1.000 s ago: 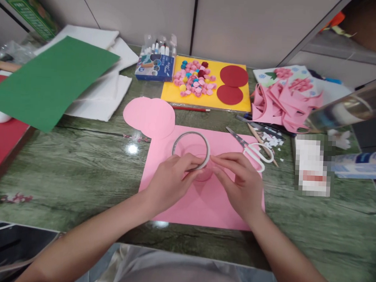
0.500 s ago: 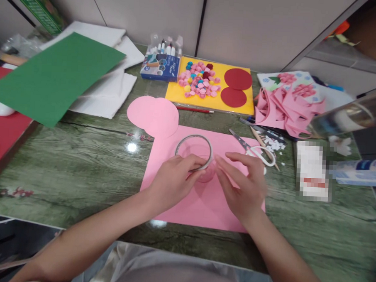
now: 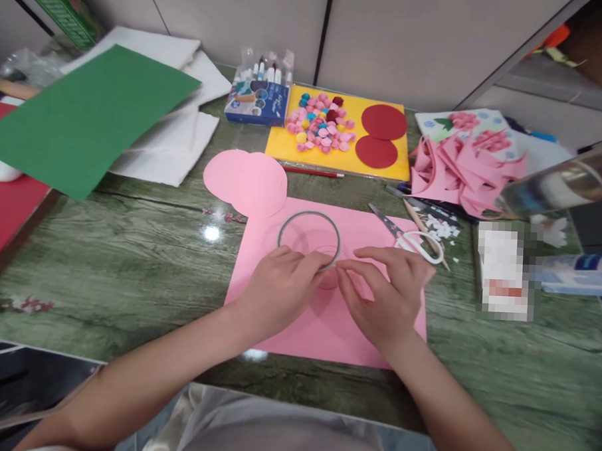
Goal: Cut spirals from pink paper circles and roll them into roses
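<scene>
Ring (image 3: 339, 246), thin, grey and round, is pinched by left grip (image 3: 285, 288); right grip (image 3: 388, 296) unclear.

The left hand (image 3: 284, 284) grips a grey ring (image 3: 339, 244) over a pink sheet (image 3: 346, 334); the right hand (image 3: 385, 299) is just beside it, perhaps touching. Scissors (image 3: 405, 241) overlap the sheet's far right corner; 2 red circles (image 3: 384, 122) lie on a yellow pack (image 3: 282, 145).

I can't make out the blurred white thing (image 3: 506, 271) right of the pink sheet (image 3: 321, 329), and over that sheet the left hand (image 3: 281, 284) hides part of the ring (image 3: 338, 246).
</scene>
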